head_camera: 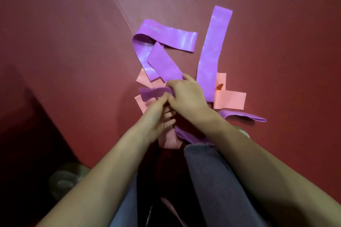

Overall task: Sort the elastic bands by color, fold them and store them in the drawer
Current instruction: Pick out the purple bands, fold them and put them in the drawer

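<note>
Kneeling in jeans point(217, 180); both hands' fingers point(173, 86) pinching purple band point(153, 93); pink bands point(229, 100) remaining mixed, sorting barely beginning, nothing folded.

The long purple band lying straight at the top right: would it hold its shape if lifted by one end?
Probably not. The long purple band lies thin and flat, and the curled purple band beside it bends freely, so it likely droops. Its glossy sheen suggests a smooth, possibly slippery surface.

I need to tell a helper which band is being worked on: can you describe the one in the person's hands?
On the red floor lies a heap of purple and pink bands. At its near edge the left hand and right hand meet, pinching a short purple band. It alone is lifted and matte; neighbours lie flat.
</note>
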The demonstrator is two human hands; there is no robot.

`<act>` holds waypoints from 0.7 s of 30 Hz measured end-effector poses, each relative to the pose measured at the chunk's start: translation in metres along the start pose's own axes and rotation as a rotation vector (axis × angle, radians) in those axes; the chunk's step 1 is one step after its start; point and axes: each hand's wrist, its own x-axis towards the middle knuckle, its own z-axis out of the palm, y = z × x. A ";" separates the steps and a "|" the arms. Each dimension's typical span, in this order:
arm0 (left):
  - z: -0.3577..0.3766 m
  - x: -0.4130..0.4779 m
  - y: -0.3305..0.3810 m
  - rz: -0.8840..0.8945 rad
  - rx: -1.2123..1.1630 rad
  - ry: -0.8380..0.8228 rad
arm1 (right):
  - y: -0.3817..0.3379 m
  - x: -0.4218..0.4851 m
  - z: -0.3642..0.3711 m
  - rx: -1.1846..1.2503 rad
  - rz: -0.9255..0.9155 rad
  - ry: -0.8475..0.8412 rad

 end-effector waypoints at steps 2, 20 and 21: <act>-0.002 -0.003 0.006 0.036 -0.131 -0.035 | -0.003 -0.010 -0.003 0.226 0.058 0.040; -0.004 -0.005 0.025 0.616 0.279 0.177 | 0.007 -0.027 -0.021 1.209 0.364 -0.205; -0.002 -0.006 0.025 0.613 0.250 0.159 | 0.016 -0.021 -0.021 1.098 0.387 -0.030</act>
